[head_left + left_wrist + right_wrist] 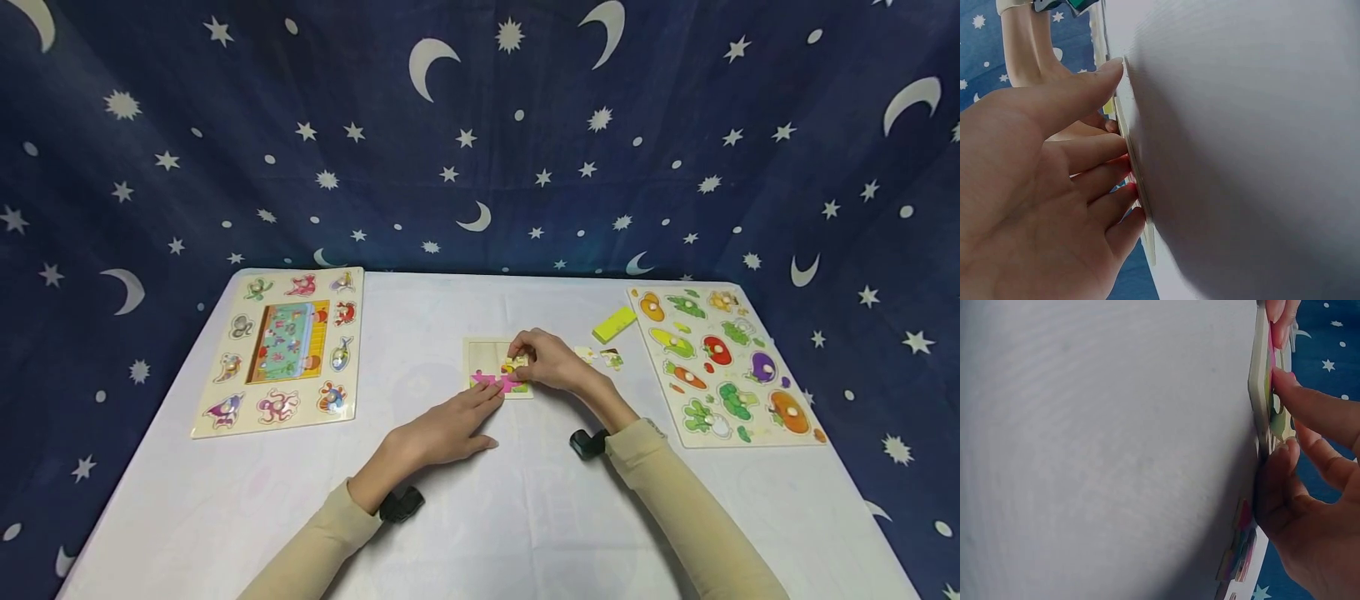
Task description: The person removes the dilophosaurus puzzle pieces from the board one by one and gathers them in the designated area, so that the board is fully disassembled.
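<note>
A small square wooden puzzle tray (467,360) lies mid-table, with pink jigsaw pieces (510,385) along its near side. My left hand (450,427) reaches in from the near left, its fingers extended and their tips resting on the pink pieces at the near edge. In the left wrist view, that hand's fingertips meet the thin tray edge (1138,178). My right hand (551,360) pinches a yellow jigsaw piece (512,364) between thumb and fingers over the tray's right half. The right wrist view shows a green and cream piece (1279,422) at those fingertips, partly hidden.
Loose jigsaw pieces (612,358) lie right of the tray, partly behind the right wrist. Behind them is a yellow-green block (614,325). A sea-animal peg board (348,333) lies at left and a vegetable board (697,429) at right. A starry blue curtain (375,200) hangs behind the table.
</note>
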Available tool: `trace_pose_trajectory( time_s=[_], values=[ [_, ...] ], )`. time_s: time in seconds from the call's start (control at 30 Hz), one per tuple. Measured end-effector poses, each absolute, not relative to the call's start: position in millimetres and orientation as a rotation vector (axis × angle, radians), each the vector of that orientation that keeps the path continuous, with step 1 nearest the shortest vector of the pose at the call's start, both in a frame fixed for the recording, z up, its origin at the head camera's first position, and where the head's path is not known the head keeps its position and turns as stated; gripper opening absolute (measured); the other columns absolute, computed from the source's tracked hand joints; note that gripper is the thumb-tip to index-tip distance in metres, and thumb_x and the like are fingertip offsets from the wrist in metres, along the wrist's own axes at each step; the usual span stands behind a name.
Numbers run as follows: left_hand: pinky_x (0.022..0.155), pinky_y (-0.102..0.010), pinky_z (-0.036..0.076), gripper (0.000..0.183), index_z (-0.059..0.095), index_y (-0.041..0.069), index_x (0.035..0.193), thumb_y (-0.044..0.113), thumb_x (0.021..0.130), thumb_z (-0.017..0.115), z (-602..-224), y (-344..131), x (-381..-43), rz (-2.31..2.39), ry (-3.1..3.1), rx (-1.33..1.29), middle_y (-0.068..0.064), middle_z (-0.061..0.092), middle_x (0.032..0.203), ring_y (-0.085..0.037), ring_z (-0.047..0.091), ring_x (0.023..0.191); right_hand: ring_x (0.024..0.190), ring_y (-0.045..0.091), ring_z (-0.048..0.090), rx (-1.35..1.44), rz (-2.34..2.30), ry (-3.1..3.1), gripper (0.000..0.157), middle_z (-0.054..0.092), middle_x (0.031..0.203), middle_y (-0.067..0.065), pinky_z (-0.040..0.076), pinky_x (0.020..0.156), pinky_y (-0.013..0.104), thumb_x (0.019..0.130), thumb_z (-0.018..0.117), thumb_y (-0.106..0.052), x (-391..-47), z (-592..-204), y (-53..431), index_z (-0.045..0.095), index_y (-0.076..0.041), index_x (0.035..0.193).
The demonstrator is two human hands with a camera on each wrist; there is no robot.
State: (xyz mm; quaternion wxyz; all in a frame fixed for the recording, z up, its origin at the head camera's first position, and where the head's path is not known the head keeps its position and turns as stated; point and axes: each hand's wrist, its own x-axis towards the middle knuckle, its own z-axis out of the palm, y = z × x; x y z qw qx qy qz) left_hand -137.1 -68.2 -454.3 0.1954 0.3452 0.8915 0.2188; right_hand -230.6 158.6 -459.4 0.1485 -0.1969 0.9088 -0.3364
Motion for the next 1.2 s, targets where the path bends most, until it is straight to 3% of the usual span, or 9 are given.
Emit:
trace_pose_trajectory(
  time_s=[0.23,0.5,0.73,1.0,1.2],
  values=[
    [0.127,-0.045,0.024,0.071,0.032,0.001,0.160,0.032,0.104,0.063,-453,-69,-137,0.610,2.493,0.968,-0.012,0.024,0.170,-0.029,0.020,0.159,0.078,0.017,0.052,-0.540,-1.037,2.588,0.022,0.061,0.087,0.004,0.044,0.071,0.028,0.085,0.084,-0.009,-229,-460,160,0.069,-0.008,0.102],
    [0.127,-0.045,0.024,0.072,0.032,0.001,0.160,0.033,0.103,0.063,-454,-67,-137,0.577,2.506,0.966,-0.013,0.024,0.170,-0.030,0.020,0.159,0.062,0.017,0.056,-0.419,-1.186,2.524,0.011,0.065,0.084,0.006,0.048,0.052,0.028,0.097,0.072,-0.014,-226,-455,175,0.072,-0.008,0.107],
    [0.127,-0.045,0.024,0.072,0.032,0.002,0.160,0.032,0.103,0.063,-455,-67,-136,0.582,2.509,0.965,-0.013,0.023,0.170,-0.030,0.020,0.159,0.067,0.020,0.058,-0.320,-1.187,2.559,0.015,0.069,0.087,0.007,0.049,0.056,0.028,0.100,0.069,-0.017,-219,-449,201,0.073,-0.010,0.112],
    [0.128,-0.045,0.024,0.071,0.032,0.001,0.160,0.031,0.104,0.063,-454,-68,-135,0.605,2.502,0.968,-0.014,0.024,0.170,-0.030,0.020,0.159,0.083,0.020,0.060,-0.283,-1.211,2.587,0.019,0.073,0.108,0.010,0.051,0.069,0.024,0.100,0.068,-0.014,-206,-449,236,0.075,-0.007,0.116],
    [0.128,-0.045,0.024,0.071,0.032,0.001,0.160,0.030,0.104,0.063,-454,-67,-135,0.611,2.500,0.965,-0.013,0.024,0.170,-0.029,0.019,0.159,0.081,0.017,0.061,-0.267,-1.280,2.568,0.022,0.074,0.110,0.014,0.051,0.066,0.024,0.101,0.067,-0.013,-197,-455,264,0.074,-0.002,0.118]
  ],
)
